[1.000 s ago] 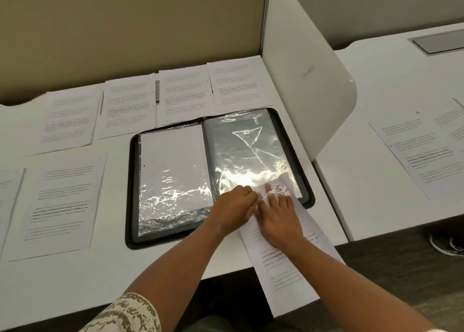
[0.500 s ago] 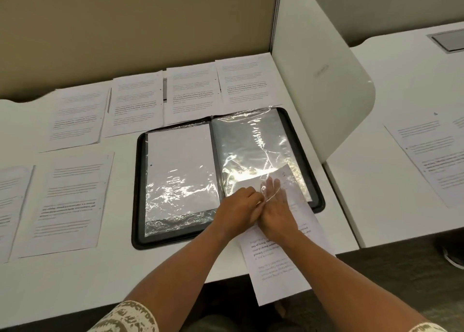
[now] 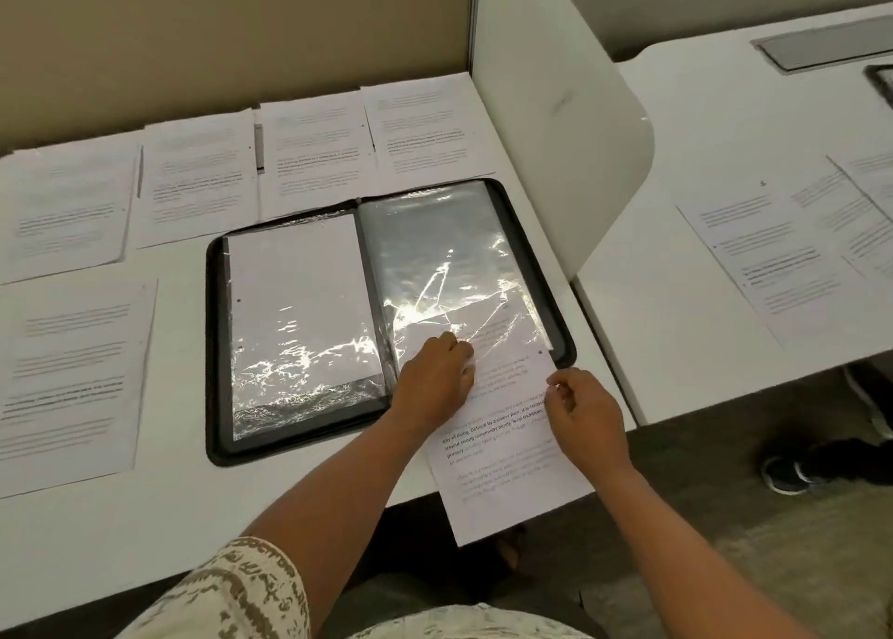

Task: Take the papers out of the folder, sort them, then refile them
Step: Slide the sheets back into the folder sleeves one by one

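Head view: left hand pins the clear sleeve mouth with curled fingers; right hand pinches the printed sheet, half in the open folder, overhanging the counter's front edge. Loose papers surround it.

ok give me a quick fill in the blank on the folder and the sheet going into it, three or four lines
1. The sheet is being slid into the folder's ____ sleeve.
2. The right hand pinches the sheet's ____ edge.
3. The left hand rests at the ____ edge of that sleeve.
4. The left sleeve already holds a ____ page.

Missing words: right; right; bottom; white
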Demonstrator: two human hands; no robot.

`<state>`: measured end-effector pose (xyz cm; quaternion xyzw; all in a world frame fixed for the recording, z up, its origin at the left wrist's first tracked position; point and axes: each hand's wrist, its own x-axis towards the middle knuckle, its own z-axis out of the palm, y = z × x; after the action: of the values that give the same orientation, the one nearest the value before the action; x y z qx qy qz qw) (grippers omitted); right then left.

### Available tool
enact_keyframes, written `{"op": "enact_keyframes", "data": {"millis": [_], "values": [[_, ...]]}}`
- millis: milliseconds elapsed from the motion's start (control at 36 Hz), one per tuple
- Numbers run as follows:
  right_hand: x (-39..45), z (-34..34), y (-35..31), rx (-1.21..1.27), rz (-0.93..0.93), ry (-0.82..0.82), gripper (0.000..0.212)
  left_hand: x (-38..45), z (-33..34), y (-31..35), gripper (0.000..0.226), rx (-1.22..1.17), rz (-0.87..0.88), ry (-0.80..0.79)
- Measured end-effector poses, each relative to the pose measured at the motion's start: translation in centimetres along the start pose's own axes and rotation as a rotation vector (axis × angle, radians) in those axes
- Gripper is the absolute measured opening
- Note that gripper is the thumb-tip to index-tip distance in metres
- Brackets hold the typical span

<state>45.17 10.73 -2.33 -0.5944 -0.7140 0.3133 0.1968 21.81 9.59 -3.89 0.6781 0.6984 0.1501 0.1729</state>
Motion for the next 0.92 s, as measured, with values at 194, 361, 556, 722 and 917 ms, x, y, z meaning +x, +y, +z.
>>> {"op": "enact_keyframes", "data": {"millis": [194, 361, 556, 722, 917], "values": [[-4.3, -0.7, 2.8, 0.203, 0.336, 0.123, 0.028, 0.1, 0.8, 1.1, 0.026, -0.004, -0.091, 0.024], [-7.0, -0.4, 3.3, 0.632, 0.689, 0.245, 0.036, 0.1, 1.0, 1.2, 0.026, 0.013, -0.104, 0.050], [-9.8, 0.6, 3.8, 1.207, 0.927, -0.266, 0.047, 0.0, 1.1, 1.5, 0.021, 0.025, -0.103, 0.086], [-10.1, 2.0, 1.7, 1.245, 0.897, -0.349, 0.042, -0.1, 0.8, 1.4, 0.018, 0.019, -0.087, 0.122], [-9.4, 2.4, -0.1, 1.253, 0.888, -0.295, 0.040, -0.2, 0.1, 1.7, 0.016, 0.016, -0.057, 0.151]]}}
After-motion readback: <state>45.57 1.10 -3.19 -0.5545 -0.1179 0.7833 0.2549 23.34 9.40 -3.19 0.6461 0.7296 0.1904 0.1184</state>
